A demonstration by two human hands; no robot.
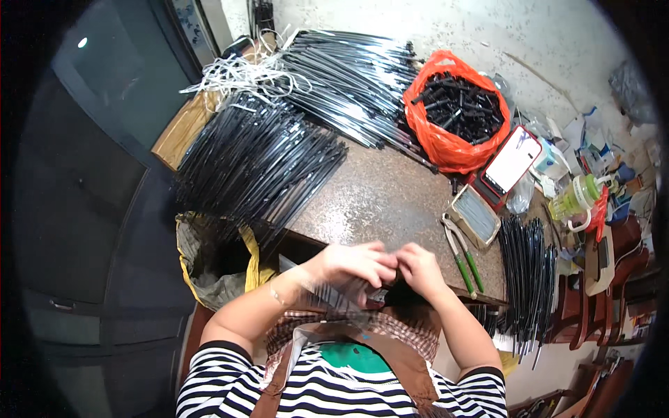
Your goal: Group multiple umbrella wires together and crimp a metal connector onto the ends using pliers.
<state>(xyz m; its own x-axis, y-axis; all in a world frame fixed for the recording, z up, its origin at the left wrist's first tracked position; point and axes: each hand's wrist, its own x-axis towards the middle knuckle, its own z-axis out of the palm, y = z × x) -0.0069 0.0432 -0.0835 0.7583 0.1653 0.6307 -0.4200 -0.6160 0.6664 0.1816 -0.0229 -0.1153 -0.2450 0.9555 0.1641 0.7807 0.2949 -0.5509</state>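
Note:
Close together in front of my chest, at the table's near edge, are both of my hands. My left hand (357, 265) is curled and somewhat blurred, with a smear of thin dark strips (333, 298) below it. What its fingers hold cannot be made out. My right hand (420, 270) has its fingertips pressed together against the left fingers; anything between them is too small to see. Beyond my left hand lies a large pile of thin black rods (254, 164). Green-handled pincers (461, 254) rest on the table (376, 191) right of my right hand.
More shiny rods (352, 80) lie at the back beside tangled white ties (247, 76). An orange bag (418, 118) holds short black tubes. A phone (512, 159), an open box of thin pins (475, 214), a green bottle (575, 197) and another rod bundle (527, 279) stand right. A sack (209, 268) is left.

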